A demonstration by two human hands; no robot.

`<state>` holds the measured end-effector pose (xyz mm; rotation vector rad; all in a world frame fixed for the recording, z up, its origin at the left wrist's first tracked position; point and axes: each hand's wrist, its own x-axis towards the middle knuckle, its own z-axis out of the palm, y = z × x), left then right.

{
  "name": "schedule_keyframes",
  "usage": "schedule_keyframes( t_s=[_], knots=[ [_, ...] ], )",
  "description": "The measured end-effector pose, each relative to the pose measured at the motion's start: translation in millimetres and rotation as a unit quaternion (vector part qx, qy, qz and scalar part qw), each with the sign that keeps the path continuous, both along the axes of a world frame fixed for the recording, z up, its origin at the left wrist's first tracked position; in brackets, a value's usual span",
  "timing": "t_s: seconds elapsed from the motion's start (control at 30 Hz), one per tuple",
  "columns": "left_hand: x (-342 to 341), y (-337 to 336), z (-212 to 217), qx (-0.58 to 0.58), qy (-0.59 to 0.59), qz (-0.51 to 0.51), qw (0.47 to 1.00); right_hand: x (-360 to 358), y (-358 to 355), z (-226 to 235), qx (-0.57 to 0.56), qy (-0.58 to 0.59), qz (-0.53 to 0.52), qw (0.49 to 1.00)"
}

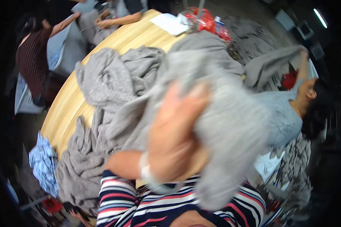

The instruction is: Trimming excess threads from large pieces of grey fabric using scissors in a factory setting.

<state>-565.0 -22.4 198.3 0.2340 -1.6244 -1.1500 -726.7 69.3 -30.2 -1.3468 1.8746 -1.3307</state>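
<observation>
A light grey knit garment is held up close in front of me, blurred by motion. My left hand, with a pale bangle at the wrist, grips it near the middle, its fingertips sunk into the fabric. The garment's lower part hangs down over my striped top. My right hand does not show; the raised garment covers that side. Left of the held piece, more grey knitwear lies heaped on the wooden table, and another grey knit piece drapes over the near edge.
A co-worker at the right lifts grey cloth. Other people handle garments beside a pale bin at the far left. White paper and a red plastic bag lie at the table's far side. Blue striped cloth hangs at the left edge.
</observation>
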Motion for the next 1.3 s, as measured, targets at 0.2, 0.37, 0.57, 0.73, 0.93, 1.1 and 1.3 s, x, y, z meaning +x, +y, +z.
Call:
schedule_keyframes(
  t_s=[0.2, 0.37, 0.57, 0.73, 0.93, 1.1, 1.3],
  knots=[
    [-150, -64, -12, 0.566, 0.239, -0.18, 0.769, -108, 104, -59, -0.02, 0.328, -0.137, 0.934],
    [-142, -152, -162, 0.325, -0.023, -0.048, 0.944, -92, 75, -33, 0.058, 0.056, -0.229, 0.97],
    [55, -134, -244, -0.113, -0.64, 0.246, 0.719, -69, 70, -13, 0.089, 0.04, -0.181, 0.979],
    [155, -137, -273, -0.177, -0.607, 0.204, 0.747, -36, 10, 13, 0.071, -0.028, -0.097, 0.992],
    [211, -105, -162, 0.055, -0.365, 0.108, 0.923, 21, -21, 39, 0.116, 0.007, 0.012, 0.993],
    [219, -38, -123, 0.067, -0.383, -0.169, 0.906, 34, -26, 14, 0.126, 0.047, 0.105, 0.985],
    [230, -47, -218, -0.007, -0.468, 0.193, 0.862, 84, -50, 27, 0.182, 0.074, 0.174, 0.965]
  ],
)
